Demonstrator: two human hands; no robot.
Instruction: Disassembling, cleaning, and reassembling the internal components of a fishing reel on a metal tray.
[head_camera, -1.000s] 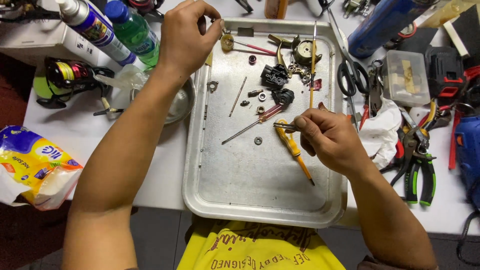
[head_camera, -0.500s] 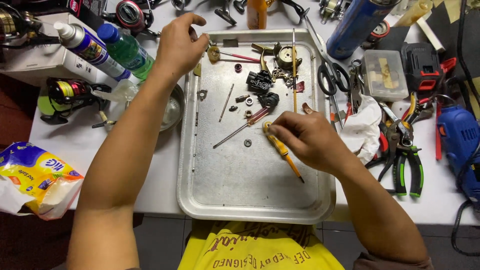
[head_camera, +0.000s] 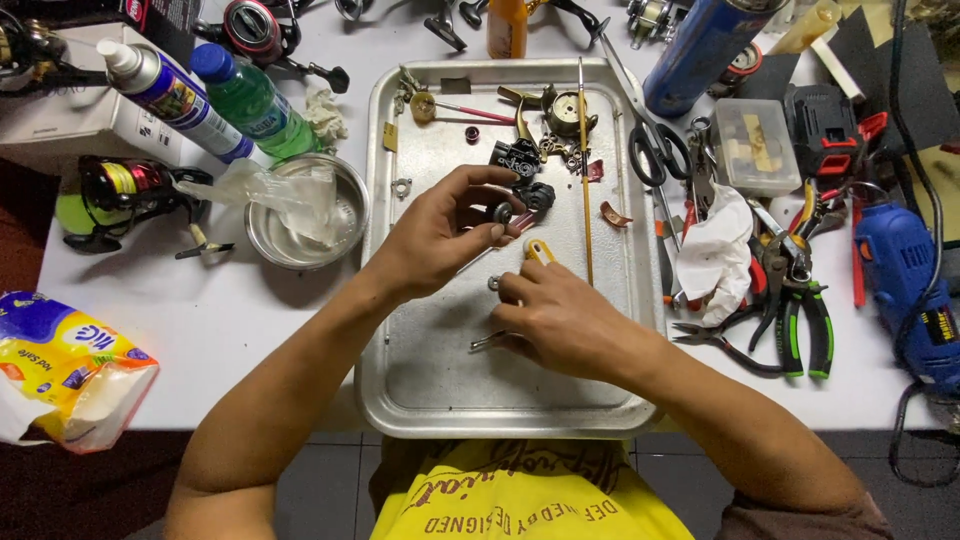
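The white counter (head_camera: 250, 330) carried a shallow rectangular metal tray (head_camera: 420, 385). Over the tray's middle, the left hand (head_camera: 440, 235) pinched a small round dark metal part (head_camera: 502, 212) between thumb and fingertips: probably light, hard and slick, best held by its rim. The right hand (head_camera: 565, 320) was closed on a yellow-handled screwdriver (head_camera: 538, 250). Black reel parts (head_camera: 525, 175), a thin brass rod (head_camera: 584, 170) and loose washers (head_camera: 402, 186) crowded close by.

A round steel bowl (head_camera: 306, 212) holding crumpled clear plastic sits toward the white worktop's (head_camera: 230, 320) left edge, green-handled pliers (head_camera: 795, 315) and a blue power drill (head_camera: 905, 285) toward its right edge.
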